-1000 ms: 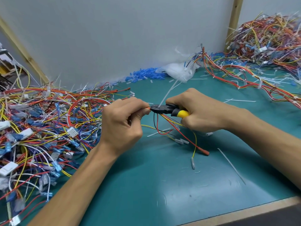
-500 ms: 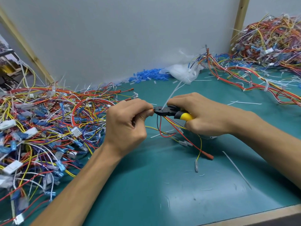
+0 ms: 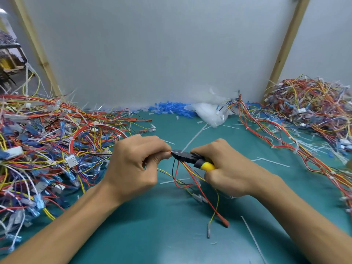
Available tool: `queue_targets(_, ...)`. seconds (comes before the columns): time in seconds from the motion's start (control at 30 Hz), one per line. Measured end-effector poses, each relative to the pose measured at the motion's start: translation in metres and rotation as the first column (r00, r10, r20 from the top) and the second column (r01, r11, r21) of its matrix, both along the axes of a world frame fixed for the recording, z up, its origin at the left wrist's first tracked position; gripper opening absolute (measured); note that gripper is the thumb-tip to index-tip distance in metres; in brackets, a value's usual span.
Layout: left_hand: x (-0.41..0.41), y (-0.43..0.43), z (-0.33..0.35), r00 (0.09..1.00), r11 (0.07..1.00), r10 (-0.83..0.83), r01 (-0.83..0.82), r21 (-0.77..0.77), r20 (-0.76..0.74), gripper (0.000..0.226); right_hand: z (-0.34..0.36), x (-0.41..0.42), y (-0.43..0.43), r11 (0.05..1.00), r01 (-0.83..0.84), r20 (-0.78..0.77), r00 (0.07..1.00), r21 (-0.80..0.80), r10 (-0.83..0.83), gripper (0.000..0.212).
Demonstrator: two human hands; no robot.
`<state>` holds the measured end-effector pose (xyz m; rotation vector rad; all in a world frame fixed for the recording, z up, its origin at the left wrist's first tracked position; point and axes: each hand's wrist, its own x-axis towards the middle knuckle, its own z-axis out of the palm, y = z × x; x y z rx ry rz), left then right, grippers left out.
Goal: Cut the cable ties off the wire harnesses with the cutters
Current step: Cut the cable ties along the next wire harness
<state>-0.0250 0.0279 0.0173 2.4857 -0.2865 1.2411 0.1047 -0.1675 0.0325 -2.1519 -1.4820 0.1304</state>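
- Near the front edge of the teal worktop mat [image 3: 152, 237], right of centre, lies a loose white plastic strip [image 3: 251, 235], probably a snipped tie tail.
- At mid-worktop the left hand [image 3: 133, 164] pinches a small harness of thin red, yellow and black wires [image 3: 178, 174] between thumb and curled fingers. It holds the bundle up off the mat so the tie faces the tool, and the free ends dangle to the mat.
- The right hand [image 3: 228, 174] is wrapped tight round the black-headed, yellow-handled cutters [image 3: 190, 158]. Their nose points left and touches the wires right at the left fingertips.
- The slim white cable tie [image 3: 194, 139] is at the cutter tip, and its tail sticks up and away. I cannot tell whether the blades have closed.
- A tangled multicoloured wire heap [image 3: 47, 145] fills the left edge, and a second tangled heap [image 3: 308, 103] fills the far right corner.
- Along the far edge lie small blue plastic sleeves [image 3: 167, 109] and a crumpled clear bag [image 3: 209, 113].
- Behind stands a plain grey wall panel [image 3: 162, 54] framed by slanted wooden battens [image 3: 285, 44].
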Motion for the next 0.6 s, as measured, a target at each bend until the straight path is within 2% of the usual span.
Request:
queue_targets(0.43, -0.0026, 0.0004, 0.0033, 1.0, 0.999, 0.001, -0.001, -0.032, -0.001, 0.013, 0.002, -0.0035, 0.0014, 0.999, 0.015, -0.005, 1.0, 0.032, -0.015, 0.011)
queue_targets(0.6, -0.0025, -0.0003, 0.0027, 1.0, 1.0, 0.002, -0.002, -0.028, 0.0, 0.013, 0.0005, -0.0006, 0.0002, 0.999, 0.01, 0.056, 0.998, 0.041, -0.012, 0.01)
